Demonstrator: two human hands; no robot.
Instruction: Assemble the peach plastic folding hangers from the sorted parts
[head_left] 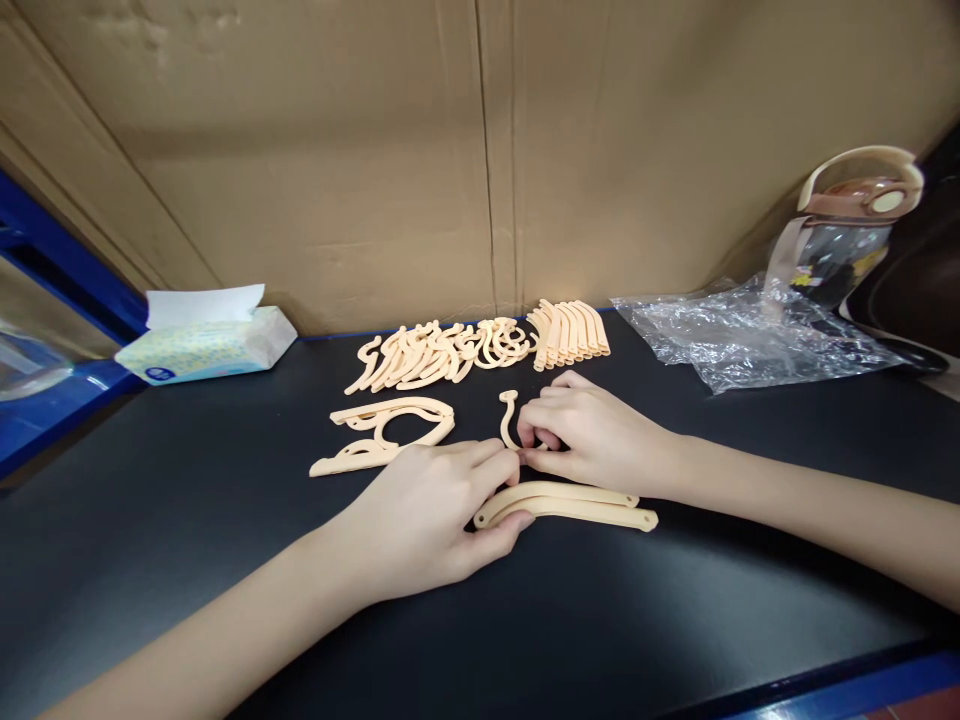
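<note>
My right hand is closed in a pinch on a cream plastic hanger hook, whose curved end shows left of the fingers. Just below it, two curved hanger arms lie side by side, with small holes at their ends. My left hand has its thumb below the arms' left end and its fingers above, closed around that end; the fingertips nearly meet those of my right hand. Left of the hook lies a folded hanger made of the same cream parts, its lower edge partly behind my left hand.
Behind the hands are a heap of loose cream hanger pieces, several hooks and a row of hanger arms. A tissue pack stands at left on the black table. Crumpled clear plastic and a water bottle are at right.
</note>
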